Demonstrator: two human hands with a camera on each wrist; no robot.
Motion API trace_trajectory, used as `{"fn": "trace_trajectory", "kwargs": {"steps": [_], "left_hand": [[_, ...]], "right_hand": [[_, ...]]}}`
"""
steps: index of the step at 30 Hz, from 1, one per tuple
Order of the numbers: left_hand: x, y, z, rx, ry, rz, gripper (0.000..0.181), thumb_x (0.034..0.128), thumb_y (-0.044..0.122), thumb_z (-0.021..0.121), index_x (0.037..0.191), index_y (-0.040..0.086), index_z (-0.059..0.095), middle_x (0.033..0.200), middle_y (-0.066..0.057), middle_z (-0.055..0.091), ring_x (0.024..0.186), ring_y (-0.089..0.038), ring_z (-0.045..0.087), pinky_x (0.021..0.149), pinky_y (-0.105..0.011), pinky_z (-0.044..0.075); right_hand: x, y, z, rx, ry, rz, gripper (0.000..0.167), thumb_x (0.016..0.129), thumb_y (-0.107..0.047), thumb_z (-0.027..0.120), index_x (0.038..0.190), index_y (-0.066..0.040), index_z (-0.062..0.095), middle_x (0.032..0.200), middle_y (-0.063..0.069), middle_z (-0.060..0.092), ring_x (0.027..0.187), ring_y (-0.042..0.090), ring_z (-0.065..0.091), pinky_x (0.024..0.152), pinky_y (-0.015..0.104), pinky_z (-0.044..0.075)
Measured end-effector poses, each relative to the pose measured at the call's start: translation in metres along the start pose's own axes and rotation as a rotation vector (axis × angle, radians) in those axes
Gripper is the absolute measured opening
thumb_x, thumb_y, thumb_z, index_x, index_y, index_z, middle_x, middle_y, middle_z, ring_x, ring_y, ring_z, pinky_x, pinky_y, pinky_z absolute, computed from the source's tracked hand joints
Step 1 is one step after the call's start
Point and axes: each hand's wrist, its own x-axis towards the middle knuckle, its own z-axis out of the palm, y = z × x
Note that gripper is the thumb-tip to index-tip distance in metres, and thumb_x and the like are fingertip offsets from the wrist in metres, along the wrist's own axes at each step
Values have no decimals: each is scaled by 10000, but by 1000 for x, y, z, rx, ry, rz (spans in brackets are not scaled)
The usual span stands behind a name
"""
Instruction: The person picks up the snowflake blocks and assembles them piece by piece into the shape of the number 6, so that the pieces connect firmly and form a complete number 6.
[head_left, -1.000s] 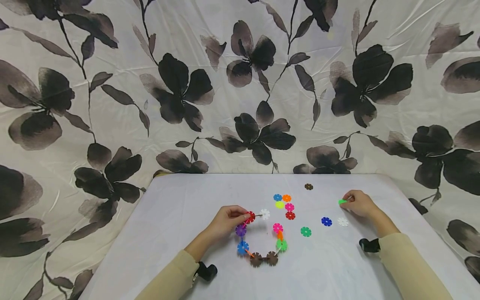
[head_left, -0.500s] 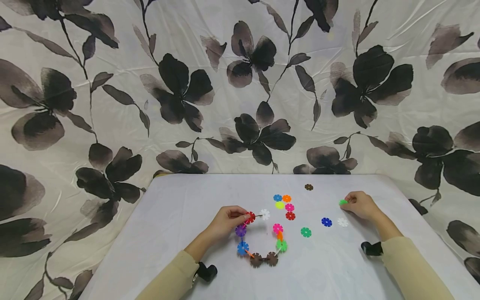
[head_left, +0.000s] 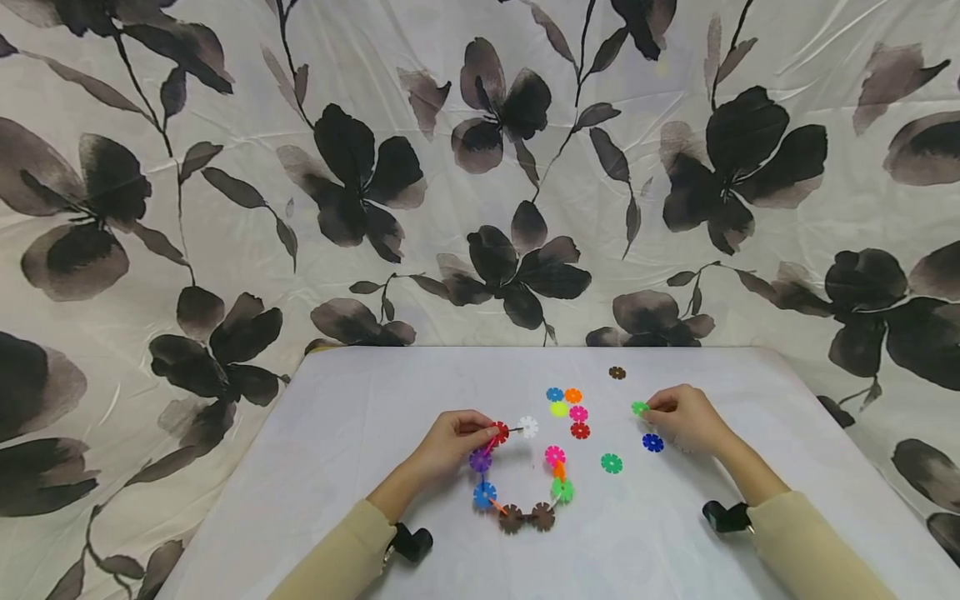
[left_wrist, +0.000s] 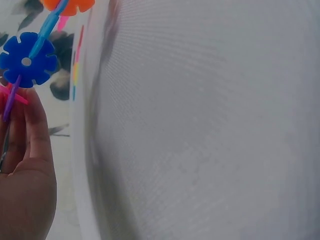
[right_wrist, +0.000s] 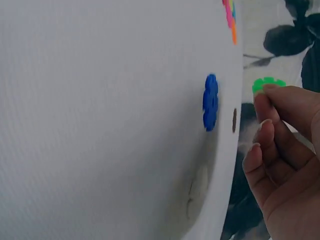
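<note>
My left hand pinches a red notched plastic disc at one end of a linked chain of flower-shaped discs. A white disc sticks out past the red one, and the chain bends round through purple, blue, brown and green to a pink disc. Between thumb and forefinger of my right hand is a loose bright green disc, raised off the table in the right wrist view. Just below that hand lies a dark blue disc. A white disc is mostly hidden beneath the hand.
Loose discs lie beyond the chain: light blue, orange, yellow, pink and red. A teal-green disc and a brown one lie apart. Floral cloth hangs behind the white table.
My right hand has moved left with the green disc, from beyond the loose white disc to above the dark blue one. The left hand and the chain stay in place.
</note>
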Motion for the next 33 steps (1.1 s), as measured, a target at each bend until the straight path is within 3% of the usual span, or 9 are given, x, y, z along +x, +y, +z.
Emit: {"fn": "trace_trajectory", "kwargs": {"steps": [8, 15, 24, 33], "left_hand": [[1, -1, -1, 7, 3, -2, 202, 960, 158, 734, 1073, -10, 731, 981, -89, 764, 878, -123, 692, 781, -219, 550], [2, -1, -2, -19, -14, 14, 201, 967, 138, 722, 1079, -29, 722, 988, -100, 764, 874, -120, 700, 774, -214, 556], [4, -3, 0, -9, -2, 4, 181, 963, 132, 726, 1074, -11, 731, 1007, -94, 760, 892, -122, 699, 786, -211, 563], [5, 0, 1, -25, 4, 1, 198, 961, 147, 733, 1075, -15, 731, 1001, -107, 762, 890, -142, 709, 787, -221, 571]], "right_hand": [[-2, -32, 21, 48, -26, -181, 72, 908, -89, 763, 941, -30, 786, 845, 18, 742, 729, 148, 633, 641, 253, 553], [-2, -52, 35, 70, -82, -239, 75, 909, -89, 769, 920, -16, 786, 813, -4, 730, 696, 164, 627, 637, 247, 560], [-6, -81, 61, 30, -116, -414, 59, 893, -74, 791, 867, -22, 791, 770, 36, 744, 628, 44, 576, 595, 222, 535], [-6, -98, 76, 23, -90, -527, 65, 883, -61, 800, 819, -65, 789, 720, -20, 717, 614, 13, 557, 584, 219, 532]]}}
